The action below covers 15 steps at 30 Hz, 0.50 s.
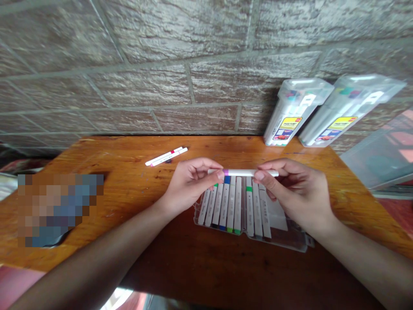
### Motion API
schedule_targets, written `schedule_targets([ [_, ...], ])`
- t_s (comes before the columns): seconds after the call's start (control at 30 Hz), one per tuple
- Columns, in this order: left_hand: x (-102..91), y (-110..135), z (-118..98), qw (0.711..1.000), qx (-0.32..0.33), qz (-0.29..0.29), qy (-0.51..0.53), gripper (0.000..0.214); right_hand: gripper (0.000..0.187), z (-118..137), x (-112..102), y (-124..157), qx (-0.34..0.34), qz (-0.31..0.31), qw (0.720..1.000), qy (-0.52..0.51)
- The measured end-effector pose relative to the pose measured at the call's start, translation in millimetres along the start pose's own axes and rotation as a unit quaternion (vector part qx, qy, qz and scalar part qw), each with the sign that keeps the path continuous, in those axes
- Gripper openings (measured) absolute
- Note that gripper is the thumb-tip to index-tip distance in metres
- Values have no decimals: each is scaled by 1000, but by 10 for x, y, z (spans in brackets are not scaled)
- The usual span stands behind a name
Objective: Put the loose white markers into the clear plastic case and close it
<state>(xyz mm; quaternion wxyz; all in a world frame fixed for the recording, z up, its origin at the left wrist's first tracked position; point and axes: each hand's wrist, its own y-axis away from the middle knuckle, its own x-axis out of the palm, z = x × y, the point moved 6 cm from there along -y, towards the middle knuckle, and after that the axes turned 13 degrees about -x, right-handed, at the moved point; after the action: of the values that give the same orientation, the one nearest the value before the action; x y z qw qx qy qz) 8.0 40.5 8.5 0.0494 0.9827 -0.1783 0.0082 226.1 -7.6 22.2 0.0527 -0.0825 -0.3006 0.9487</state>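
Note:
A white marker with a purple band (240,172) is held level between my two hands. My left hand (193,181) pinches its left end by the cap, and my right hand (293,189) pinches it near the right end. Below the hands lies an open clear plastic marker case (219,229) on the wooden table. Several white markers (226,204) with green, blue and black ends lie side by side in its left half. A few more white markers (257,211) and a white paper piece (276,215) are in the right half. My hands cover the case's far edge.
Two white markers (166,156) with red and pink marks lie at the back of the wooden table (129,202). Two upright clear cases of markers (288,114) stand at the back right against the brick wall (145,77). A blurred-out object (61,211) lies at left.

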Motion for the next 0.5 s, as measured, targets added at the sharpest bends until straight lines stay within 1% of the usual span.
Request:
schedule_targets([
  [0.17,86,74,9,999,25,13,-41,20,13,15,10,38,-30,27,997,66],
  [0.3,175,160,45,995,48,18,-88,20,17,70,39,72,-69,64,989,110],
  [0.43,221,225,39,983,93,21,-157,16,19,135,78,113,-111,96,978,150],
  [0.5,230,244,39,976,103,19,-188,14,20,174,93,120,-136,103,971,168],
])
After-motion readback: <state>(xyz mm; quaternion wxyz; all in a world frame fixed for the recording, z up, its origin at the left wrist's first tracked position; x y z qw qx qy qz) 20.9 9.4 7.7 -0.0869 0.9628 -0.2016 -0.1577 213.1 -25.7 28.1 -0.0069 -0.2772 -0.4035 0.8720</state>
